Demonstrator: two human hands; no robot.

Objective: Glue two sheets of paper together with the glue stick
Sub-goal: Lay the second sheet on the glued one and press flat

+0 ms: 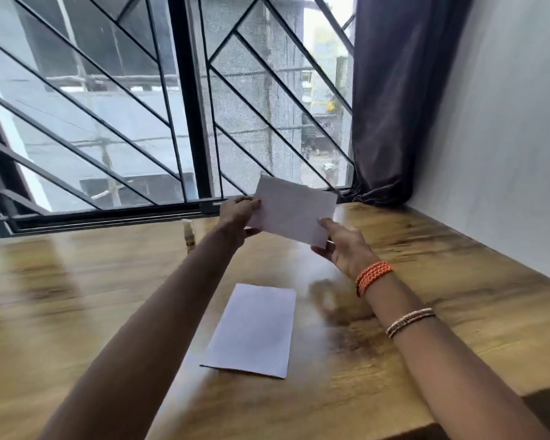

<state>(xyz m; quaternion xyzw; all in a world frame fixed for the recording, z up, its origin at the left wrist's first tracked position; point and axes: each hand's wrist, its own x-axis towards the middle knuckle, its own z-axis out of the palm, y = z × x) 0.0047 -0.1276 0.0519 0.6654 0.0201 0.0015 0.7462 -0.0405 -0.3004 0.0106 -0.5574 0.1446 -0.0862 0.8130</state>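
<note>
One white sheet of paper (pixel 294 214) is held up in the air above the far part of the wooden table (pixel 77 296). My left hand (pixel 238 214) pinches its left edge and my right hand (pixel 346 246) grips its lower right corner. A second white sheet (pixel 251 331) lies flat on the table in front of me, between my two forearms. The glue stick (pixel 189 236) stands upright near the window, just left of my left forearm; its cap looks pale and its lower part is partly hidden by blur.
A barred window (pixel 188 106) runs along the table's far edge. A dark curtain (pixel 391 100) hangs at the back right corner next to a white wall (pixel 505 154). The table's near right edge (pixel 489 404) drops off below my right forearm.
</note>
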